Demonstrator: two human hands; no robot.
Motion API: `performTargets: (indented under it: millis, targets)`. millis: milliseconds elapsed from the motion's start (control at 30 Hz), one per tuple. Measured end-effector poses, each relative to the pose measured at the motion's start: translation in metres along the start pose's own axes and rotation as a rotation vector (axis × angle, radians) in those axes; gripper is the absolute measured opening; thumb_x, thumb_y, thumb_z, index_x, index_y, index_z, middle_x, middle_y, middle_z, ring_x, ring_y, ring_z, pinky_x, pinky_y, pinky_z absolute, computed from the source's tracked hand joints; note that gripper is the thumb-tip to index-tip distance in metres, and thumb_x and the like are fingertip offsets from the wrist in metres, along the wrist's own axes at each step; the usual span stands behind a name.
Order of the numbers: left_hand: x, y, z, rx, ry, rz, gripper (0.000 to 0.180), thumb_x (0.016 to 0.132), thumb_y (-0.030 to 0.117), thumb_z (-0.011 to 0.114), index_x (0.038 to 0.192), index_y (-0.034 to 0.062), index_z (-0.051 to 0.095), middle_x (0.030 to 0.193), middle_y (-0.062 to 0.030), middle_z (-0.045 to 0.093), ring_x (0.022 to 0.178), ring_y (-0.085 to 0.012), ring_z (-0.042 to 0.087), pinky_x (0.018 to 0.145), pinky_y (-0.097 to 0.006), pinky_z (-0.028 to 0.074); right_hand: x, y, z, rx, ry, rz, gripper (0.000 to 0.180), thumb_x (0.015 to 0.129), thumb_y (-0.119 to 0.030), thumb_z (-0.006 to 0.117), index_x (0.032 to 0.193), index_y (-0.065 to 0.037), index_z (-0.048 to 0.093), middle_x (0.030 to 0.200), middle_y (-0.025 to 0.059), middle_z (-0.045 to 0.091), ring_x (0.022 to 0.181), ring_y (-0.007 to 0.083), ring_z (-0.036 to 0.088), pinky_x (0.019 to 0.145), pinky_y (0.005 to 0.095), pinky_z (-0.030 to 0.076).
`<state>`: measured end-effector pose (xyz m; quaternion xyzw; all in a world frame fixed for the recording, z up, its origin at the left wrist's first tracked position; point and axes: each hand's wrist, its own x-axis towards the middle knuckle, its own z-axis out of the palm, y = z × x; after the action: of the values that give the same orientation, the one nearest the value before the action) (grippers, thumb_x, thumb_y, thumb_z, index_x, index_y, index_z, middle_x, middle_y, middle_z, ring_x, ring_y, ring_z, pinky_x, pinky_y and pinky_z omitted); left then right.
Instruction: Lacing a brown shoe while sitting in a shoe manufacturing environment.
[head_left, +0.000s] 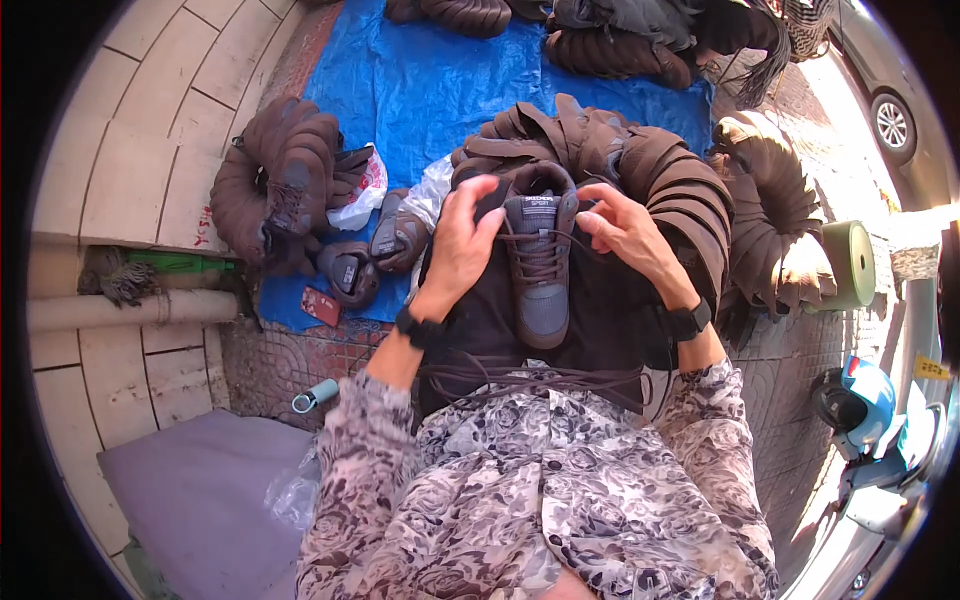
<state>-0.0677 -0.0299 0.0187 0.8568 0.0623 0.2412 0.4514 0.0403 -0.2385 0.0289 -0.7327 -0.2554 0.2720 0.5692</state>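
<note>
A dark grey lace-up sneaker [542, 270] rests upright on the dark cloth over my lap, toe toward me. Brown laces cross its tongue, and one lace strand runs out to each side near the top. My left hand [460, 250] is beside the collar on the left, fingers curled where one strand meets it. On the right, my right hand [635, 240] is curled at the other strand, index finger and thumb near the collar. The hands partly hide the strand ends. A bundle of loose dark laces [530, 380] lies across my lap nearest my body.
Curved stacks of brown shoe parts [690, 190] lie beyond my lap, another stack [285, 170] to the left. A blue tarp [420, 90] spreads underneath. Loose sneakers [398, 240], a red phone-like object [320, 306] and a green roll [848, 265] are nearby. A parked scooter [870, 430] stands right.
</note>
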Motion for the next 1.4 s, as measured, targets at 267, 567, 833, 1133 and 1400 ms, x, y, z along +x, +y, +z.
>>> performTargets:
  millis: [267, 567, 833, 1133, 1400]
  targets:
    - [0.012, -0.018, 0.006, 0.126, -0.331, -0.102, 0.022, 0.080, 0.019, 0.062, 0.095, 0.0043, 0.062, 0.088, -0.0112, 0.060, 0.091, -0.0241, 0.054, 0.081, -0.032, 0.042, 0.012, -0.012, 0.012, -0.813, -0.142, -0.266, 0.031, 0.078, -0.034, 0.066, 0.092, -0.009, 0.056, 0.067, 0.0127, 0.061, 0.067, 0.0306, 0.063, 0.057, 0.0390, 0.045]
    - [-0.004, -0.027, -0.004, 0.047, -0.245, -0.153, 0.023, 0.076, 0.019, 0.066, 0.095, 0.0050, 0.062, 0.083, -0.0119, 0.057, 0.081, -0.0258, 0.054, 0.074, -0.033, 0.043, 0.007, 0.025, 0.001, -0.320, -0.115, -0.080, 0.019, 0.082, -0.024, 0.063, 0.079, -0.005, 0.063, 0.057, 0.0049, 0.057, 0.055, 0.0134, 0.055, 0.052, 0.0296, 0.041]
    - [-0.008, -0.015, 0.004, 0.133, -0.078, -0.036, 0.034, 0.079, 0.019, 0.067, 0.106, 0.0018, 0.056, 0.086, -0.0087, 0.056, 0.071, -0.0168, 0.056, 0.061, -0.029, 0.046, 0.022, 0.019, -0.001, -0.058, -0.183, -0.052, 0.019, 0.085, -0.021, 0.059, 0.086, -0.002, 0.064, 0.055, 0.0043, 0.056, 0.052, 0.0092, 0.053, 0.052, 0.0244, 0.044]
    - [0.003, 0.006, -0.019, -0.231, -0.688, -0.857, 0.052, 0.089, 0.050, 0.047, 0.070, 0.0035, 0.061, 0.057, -0.0011, 0.056, 0.046, -0.0095, 0.052, 0.040, -0.020, 0.040, 0.029, -0.016, 0.012, -0.532, -0.358, 0.122, 0.022, 0.086, -0.019, 0.055, 0.093, 0.000, 0.063, 0.055, 0.0056, 0.059, 0.044, 0.0111, 0.054, 0.042, 0.0249, 0.042]
    - [-0.023, 0.003, -0.006, -0.025, -0.351, -0.358, 0.023, 0.079, 0.025, 0.066, 0.073, 0.0034, 0.063, 0.053, -0.0011, 0.051, 0.043, -0.0126, 0.050, 0.040, -0.029, 0.038, 0.025, -0.001, 0.012, -0.190, -0.366, 0.135, 0.015, 0.085, -0.016, 0.058, 0.081, -0.003, 0.061, 0.052, 0.0018, 0.055, 0.041, 0.0070, 0.046, 0.040, 0.0222, 0.035]
